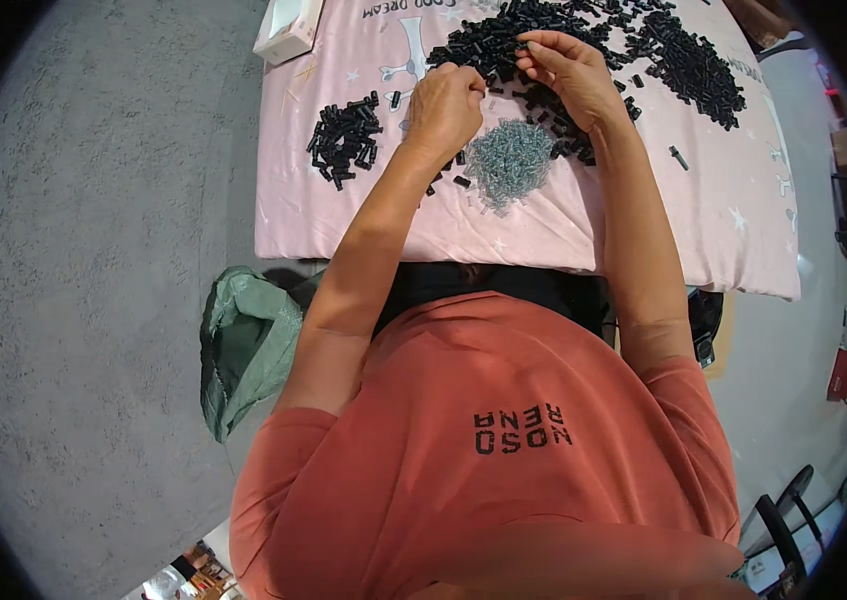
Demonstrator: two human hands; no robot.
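My left hand point(445, 108) is closed, its fingers curled together above the table between two groups of black parts. What it holds, if anything, is hidden. My right hand point(579, 82) is at the near edge of a big heap of small black tube-shaped parts point(488, 42), thumb and fingertips pinched together. Anything between those fingertips is too small to make out against the black behind. Below and between both hands lies a mound of small clear, greenish-grey pieces point(510, 163). A smaller pile of black tube-shaped parts point(343, 140) sits left of my left forearm.
A pink patterned cloth point(313, 215) covers the table. Another black heap point(693, 75) spreads at the far right, with a single dark part point(678, 157) apart from it. A white box point(288, 30) stands at the far left corner. A green sack point(243, 350) is beside the table on the floor.
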